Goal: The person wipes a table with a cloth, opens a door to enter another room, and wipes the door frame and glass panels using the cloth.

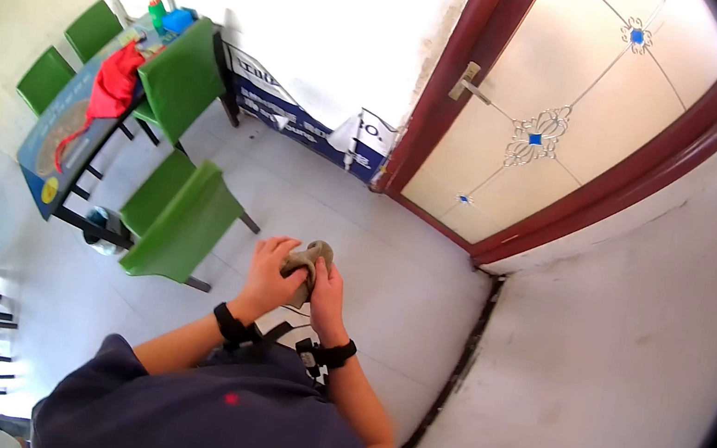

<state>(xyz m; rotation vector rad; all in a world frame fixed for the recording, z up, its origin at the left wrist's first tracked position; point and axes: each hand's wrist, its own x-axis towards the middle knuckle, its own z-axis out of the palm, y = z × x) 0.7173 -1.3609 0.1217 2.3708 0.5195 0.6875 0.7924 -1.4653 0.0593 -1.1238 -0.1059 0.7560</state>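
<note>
- The left hand (268, 272) and right hand (326, 299) are raised in front of the body, close together, both forearms reaching forward from a dark navy short-sleeved shirt (242, 426).
- Between them, above the floor, is a crumpled grey-brown cloth (317, 250), its far end standing out beyond the fingers (278, 247).
- The left fingers curl over the cloth's left side with the thumb pressed against it; the right fingers pinch it from the other side.
- A black strap (231, 324) circles the left wrist; a black band with a small pale device (307, 359) circles the right.
- Pale grey smooth floor (406, 278) lies open ahead of the hands, as far as the dark-red door frame (461, 238).
- On the right, a scuffed white wall (600, 356) bounds the room, with a rough dark strip (465, 363) along its foot.
- On the left, a green chair with a smooth curved back (179, 229) stands near the left hand, in front of a dark blue printed tabletop (36, 159) bearing a draped red cloth (115, 87).
- The door's cream panel (483, 150) carries curled metalwork set with blue squares; its lever handle (471, 87) is metallic.
</note>
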